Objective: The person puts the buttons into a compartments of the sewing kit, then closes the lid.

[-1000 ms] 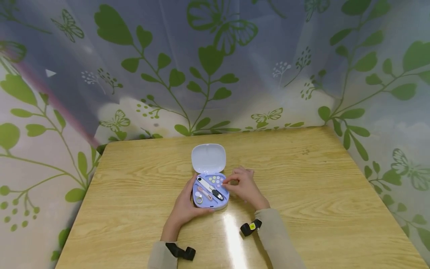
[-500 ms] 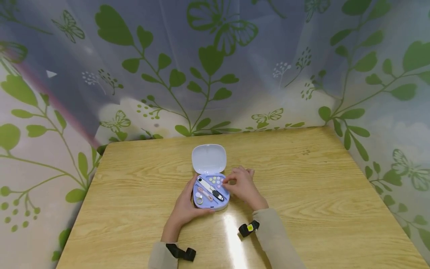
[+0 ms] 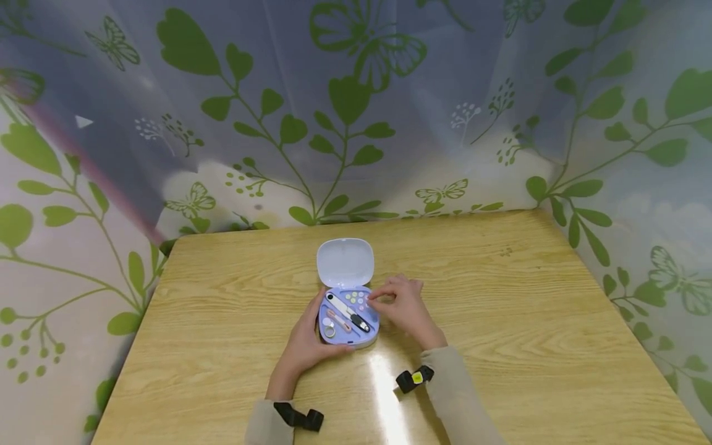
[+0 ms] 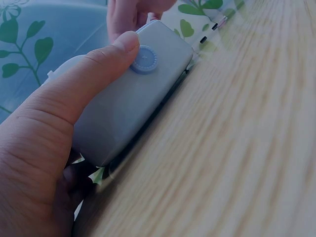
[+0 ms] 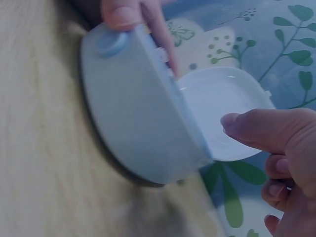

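In the head view, a small lilac-blue case (image 3: 345, 340) rests on the table, its white lid (image 3: 345, 262) raised. My left hand (image 3: 305, 343) grips its left side. In the left wrist view, the thumb lies over the front beside a round blue catch (image 4: 144, 60). Inside are several small pale buttons (image 3: 354, 299), a long white-and-black tool (image 3: 346, 310), a slim pink-and-white piece (image 3: 338, 320) and a small ring-shaped item (image 3: 329, 330). My right hand (image 3: 408, 309) has thumb and index fingertips together beside the buttons. Whether they pinch anything cannot be seen.
The case stands on a wood-grain table (image 3: 233, 296), around the middle of its width. Behind and beside the table hang cloths (image 3: 445, 161) printed with green leaves and butterflies. Each wrist carries a black strapped camera (image 3: 300, 418).
The right thumb and index finger have shifted slightly at the case's right edge, straightening a little. The left hand and the case stay where they were.
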